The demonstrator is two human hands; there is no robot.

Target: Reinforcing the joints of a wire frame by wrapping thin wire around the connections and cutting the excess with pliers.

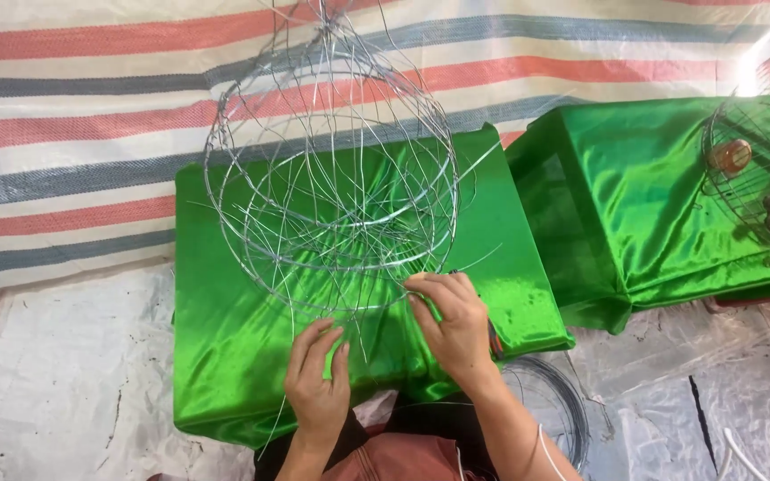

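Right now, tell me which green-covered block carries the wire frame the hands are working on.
The near green block, directly before the person: both hands touch its bare wire frame. The other block sits farther right.
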